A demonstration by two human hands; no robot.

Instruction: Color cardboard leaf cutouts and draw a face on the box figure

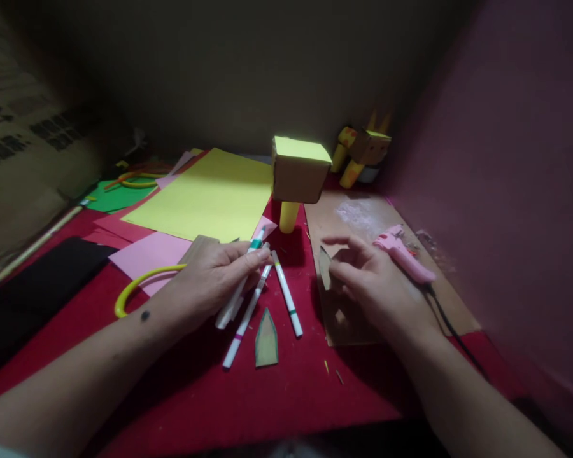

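Note:
My left hand (pixel 224 270) is closed round several white markers (pixel 256 240), one with a teal band and tip. A small pointed piece of cardboard (pixel 325 267) is pinched in my right hand (pixel 356 270), over the edge of a cardboard sheet (pixel 332 324). Between my hands, a marker with a green band (pixel 287 292) and one with a purple band (pixel 243 337) lie on the red cloth. Nearer to me lies another pointed cardboard piece (pixel 266 343) with a dark outline.
A cardboard box with a yellow top (pixel 300 175) stands on a yellow tube (pixel 289 217). Yellow paper (pixel 205 197) and pink sheets (pixel 148 257) lie left. A pink glue gun (pixel 403 254) with a cord is right; a cardboard animal figure (pixel 365 149) stands behind.

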